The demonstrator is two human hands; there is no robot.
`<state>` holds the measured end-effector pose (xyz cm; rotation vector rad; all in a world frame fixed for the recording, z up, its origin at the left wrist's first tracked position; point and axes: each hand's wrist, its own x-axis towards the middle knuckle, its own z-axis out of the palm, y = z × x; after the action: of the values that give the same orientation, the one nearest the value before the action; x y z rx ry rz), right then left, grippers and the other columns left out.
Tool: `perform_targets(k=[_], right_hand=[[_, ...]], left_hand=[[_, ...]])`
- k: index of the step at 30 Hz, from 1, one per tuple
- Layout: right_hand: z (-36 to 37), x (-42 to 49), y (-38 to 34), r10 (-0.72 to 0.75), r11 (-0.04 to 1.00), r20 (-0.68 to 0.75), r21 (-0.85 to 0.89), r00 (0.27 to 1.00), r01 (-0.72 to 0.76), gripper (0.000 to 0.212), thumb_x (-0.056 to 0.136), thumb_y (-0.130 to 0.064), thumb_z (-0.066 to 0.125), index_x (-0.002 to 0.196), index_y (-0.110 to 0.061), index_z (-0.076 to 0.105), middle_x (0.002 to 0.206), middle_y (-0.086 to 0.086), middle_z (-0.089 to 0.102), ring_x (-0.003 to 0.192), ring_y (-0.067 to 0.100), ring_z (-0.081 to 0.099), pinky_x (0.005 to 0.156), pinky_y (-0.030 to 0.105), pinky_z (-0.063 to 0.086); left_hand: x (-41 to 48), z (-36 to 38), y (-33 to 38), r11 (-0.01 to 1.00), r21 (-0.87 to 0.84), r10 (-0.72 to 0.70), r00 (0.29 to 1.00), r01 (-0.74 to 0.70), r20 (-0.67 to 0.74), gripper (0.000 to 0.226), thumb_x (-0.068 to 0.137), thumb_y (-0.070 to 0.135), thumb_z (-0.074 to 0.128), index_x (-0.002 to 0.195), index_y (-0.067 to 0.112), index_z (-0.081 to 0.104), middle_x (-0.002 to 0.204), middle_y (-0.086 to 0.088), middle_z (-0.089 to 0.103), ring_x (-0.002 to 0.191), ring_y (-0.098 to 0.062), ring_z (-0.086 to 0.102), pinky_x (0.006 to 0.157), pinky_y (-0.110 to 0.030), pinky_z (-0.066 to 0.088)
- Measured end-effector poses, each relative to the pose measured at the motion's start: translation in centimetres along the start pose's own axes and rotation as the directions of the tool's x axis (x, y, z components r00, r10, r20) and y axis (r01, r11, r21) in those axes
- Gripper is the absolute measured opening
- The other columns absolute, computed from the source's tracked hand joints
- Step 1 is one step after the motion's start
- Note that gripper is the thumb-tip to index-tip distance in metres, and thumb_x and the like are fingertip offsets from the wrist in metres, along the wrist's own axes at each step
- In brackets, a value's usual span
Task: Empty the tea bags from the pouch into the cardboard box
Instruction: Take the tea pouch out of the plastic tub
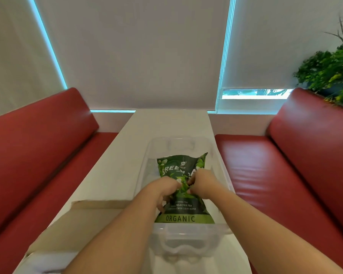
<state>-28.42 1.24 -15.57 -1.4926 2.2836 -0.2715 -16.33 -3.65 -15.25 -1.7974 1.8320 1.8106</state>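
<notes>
White table (115,171), clear plastic bin (180,142) on it, cardboard box (77,230) just beside (bin's left)

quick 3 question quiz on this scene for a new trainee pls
1. True or false: the green pouch sits in the clear bin.
2. What are the left hand and right hand doing to the pouch? A) hovering above it B) gripping it with curled fingers C) pressing it flat
3. Fill in: the cardboard box stands on the person's ____ side of the bin.

Key: 1 true; 2 B; 3 left.
</notes>
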Motion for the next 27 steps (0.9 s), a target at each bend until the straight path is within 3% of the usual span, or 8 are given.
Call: perform_targets(k=[6, 9, 12, 16, 21, 22, 24, 27], right_hand=[[-0.5, -1.5, -0.7, -0.058, 0.985, -0.256, 0.144, 0.965, 0.097, 0.023, 0.085, -0.010, 0.064, 0.106, -0.017, 0.070, 0.111, 0.004, 0.067, 0.097, 0.019, 0.062, 0.083, 0.027, 0.052], [-2.1, -3.2, -1.8, -0.072, 0.950, -0.418, 0.249, 0.905, 0.191, 0.020, 0.088, -0.009, 0.060, 0.103, -0.019, 0.071, 0.107, 0.003, 0.069, 0.098, 0.019, 0.063, 0.085, 0.028, 0.051], [-5.2, -5.8, -3.7, -0.145, 0.922, -0.560, 0.222, 0.816, 0.316, 0.022, 0.090, -0.008, 0.059, 0.105, -0.015, 0.072, 0.106, 0.001, 0.070, 0.099, 0.017, 0.063, 0.090, 0.026, 0.048], [-9.2, -9.9, -5.8, -0.224, 0.871, -0.724, 0.151, 0.652, 0.467, 0.021, 0.087, -0.004, 0.062, 0.100, -0.014, 0.073, 0.101, 0.001, 0.071, 0.094, 0.016, 0.063, 0.090, 0.028, 0.049], [-11.8, -15.5, -7.9, -0.283, 0.763, -0.812, 0.132, 0.510, 0.633, 0.020, 0.083, 0.000, 0.065, 0.091, -0.016, 0.074, 0.087, -0.011, 0.065, 0.081, 0.003, 0.059, 0.079, 0.005, 0.042], [-11.8, -16.8, -8.4, -0.293, 0.743, -0.816, 0.133, 0.498, 0.656, 0.020, 0.083, 0.000, 0.065, 0.091, -0.016, 0.074, 0.086, -0.012, 0.064, 0.081, 0.000, 0.059, 0.078, 0.002, 0.041], [-11.6, -18.8, -9.2, -0.328, 0.702, -0.815, 0.127, 0.477, 0.700, 0.020, 0.082, 0.001, 0.067, 0.090, -0.015, 0.074, 0.085, -0.012, 0.064, 0.082, -0.003, 0.059, 0.076, 0.002, 0.041], [-9.7, -22.3, -11.0, -0.375, 0.663, -0.794, 0.131, 0.478, 0.737, 0.019, 0.080, 0.002, 0.068, 0.090, -0.014, 0.073, 0.081, -0.015, 0.062, 0.078, -0.006, 0.058, 0.074, 0.004, 0.042]], left_hand=[[-1.5, -0.2, 1.0, 0.979, -0.108, 0.159, 0.982, -0.170, -0.106, 0.036, 0.092, 0.035, 0.051, 0.122, 0.014, 0.053, 0.114, -0.010, 0.062, 0.099, -0.023, 0.059, 0.076, -0.037, 0.048], [-3.4, -0.9, 2.0, 0.937, -0.149, 0.282, 0.937, -0.315, -0.208, 0.043, 0.092, 0.040, 0.048, 0.128, 0.016, 0.051, 0.115, -0.007, 0.063, 0.100, -0.023, 0.058, 0.081, -0.037, 0.046], [-6.5, -2.1, 3.3, 0.858, -0.159, 0.426, 0.849, -0.489, -0.313, 0.045, 0.094, 0.044, 0.046, 0.132, 0.018, 0.046, 0.112, -0.002, 0.059, 0.101, -0.020, 0.056, 0.092, -0.039, 0.046], [-11.1, -4.9, 4.4, 0.708, -0.198, 0.575, 0.715, -0.678, -0.398, 0.066, 0.087, 0.049, 0.058, 0.142, 0.026, 0.029, 0.138, -0.002, 0.051, 0.118, -0.022, 0.053, 0.102, -0.044, 0.044], [-17.4, -9.5, 4.5, 0.564, -0.172, 0.626, 0.553, -0.808, -0.549, 0.091, 0.077, 0.052, 0.067, 0.148, 0.032, 0.013, 0.150, -0.002, 0.028, 0.134, -0.024, 0.035, 0.097, -0.035, 0.035], [-18.8, -10.6, 4.1, 0.536, -0.218, 0.620, 0.555, -0.816, -0.555, 0.098, 0.071, 0.056, 0.071, 0.147, 0.033, 0.015, 0.151, -0.002, 0.029, 0.135, -0.025, 0.036, 0.100, -0.035, 0.034], [-20.5, -12.7, 3.4, 0.479, -0.358, 0.633, 0.598, -0.802, -0.492, 0.102, 0.056, 0.060, 0.080, 0.142, 0.030, 0.032, 0.141, -0.002, 0.049, 0.125, -0.025, 0.051, 0.104, -0.046, 0.040], [-23.6, -14.8, 0.3, 0.451, -0.482, 0.666, 0.643, -0.751, -0.378, 0.062, 0.065, 0.041, 0.079, 0.119, 0.017, 0.062, 0.111, -0.008, 0.072, 0.103, -0.027, 0.068, 0.092, -0.046, 0.051]])
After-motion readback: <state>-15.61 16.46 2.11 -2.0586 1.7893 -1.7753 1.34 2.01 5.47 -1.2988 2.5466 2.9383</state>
